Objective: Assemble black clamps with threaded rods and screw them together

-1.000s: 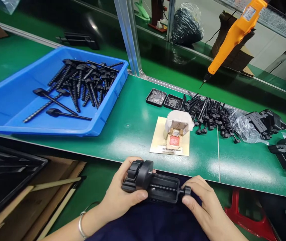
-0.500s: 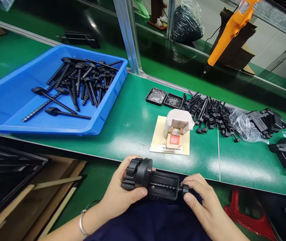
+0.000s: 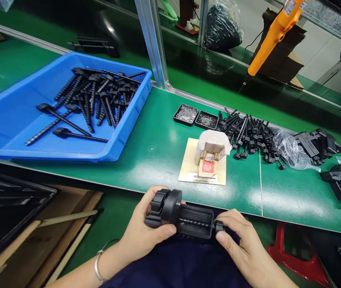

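Observation:
A black plastic clamp-like assembly (image 3: 194, 221) is held above my lap, just in front of the bench edge. My left hand (image 3: 146, 228) wraps round its thick left end, thumb along the lower side. A threaded rod (image 3: 196, 223) runs lengthwise in the assembly's open trough and ends at a small black knob (image 3: 218, 226) on the right. My right hand (image 3: 242, 240) pinches that knob between thumb and fingers. The assembly's underside is hidden.
A blue bin (image 3: 113, 148) holds many black threaded rods. Behind the cream-based fixture (image 3: 185, 168) are two small parts trays (image 3: 186, 114) and a pile of knobbed rods (image 3: 248, 134). Black assemblies (image 3: 340, 184) lie at right. An orange electric screwdriver (image 3: 268, 48) hangs above.
My right thumb and fingers have shifted slightly around the knob, which looks turned a little. My left hand and the assembly hold nearly the same position.

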{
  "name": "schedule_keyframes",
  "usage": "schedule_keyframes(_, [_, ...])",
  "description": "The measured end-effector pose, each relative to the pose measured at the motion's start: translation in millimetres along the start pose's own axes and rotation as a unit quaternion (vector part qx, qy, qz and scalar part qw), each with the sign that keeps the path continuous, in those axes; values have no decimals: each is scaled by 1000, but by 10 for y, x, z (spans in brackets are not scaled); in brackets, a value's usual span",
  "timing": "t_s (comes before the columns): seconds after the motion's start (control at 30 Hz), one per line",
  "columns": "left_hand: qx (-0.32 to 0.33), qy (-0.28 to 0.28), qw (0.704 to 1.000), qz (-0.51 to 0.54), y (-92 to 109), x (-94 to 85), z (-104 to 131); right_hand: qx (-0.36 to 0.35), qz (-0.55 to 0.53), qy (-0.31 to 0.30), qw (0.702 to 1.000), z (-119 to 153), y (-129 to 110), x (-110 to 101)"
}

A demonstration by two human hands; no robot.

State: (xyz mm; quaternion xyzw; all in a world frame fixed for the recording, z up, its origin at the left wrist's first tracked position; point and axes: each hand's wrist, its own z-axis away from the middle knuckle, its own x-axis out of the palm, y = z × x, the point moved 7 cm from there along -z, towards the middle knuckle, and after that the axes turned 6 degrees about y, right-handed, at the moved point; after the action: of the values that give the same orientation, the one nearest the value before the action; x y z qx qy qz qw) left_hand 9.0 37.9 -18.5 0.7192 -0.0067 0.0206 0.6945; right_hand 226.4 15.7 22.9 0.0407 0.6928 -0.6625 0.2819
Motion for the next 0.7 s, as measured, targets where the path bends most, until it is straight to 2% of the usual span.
schedule_keyframes(0.17, [9,-7,1000,-15,11,1,-1,-11,2,47,999,-14,-9,-69])
schedule_keyframes(0.3, [17,-10,1000,-3,24,17,-17,-10,14,1,1000,-30,-3,-22])
schedule_keyframes(0.37, [22,-18,1000,-5,29,37,-21,-44,21,20,999,-43,-32,-44])
schedule_keyframes(0.5, [24,-13,999,-18,49,40,-29,-166,60,85,981,-40,-137,-86])
schedule_keyframes(0.57, [28,-8,999,-22,66,37,-30,-197,70,98,973,-43,-155,-83])
schedule_keyframes(0.63, [26,-5,999,-24,54,31,-24,-173,61,88,979,-78,-123,-79])
schedule_keyframes(0.7, [16,2,1000,-21,0,13,-11,-107,36,54,992,-127,-62,-72])
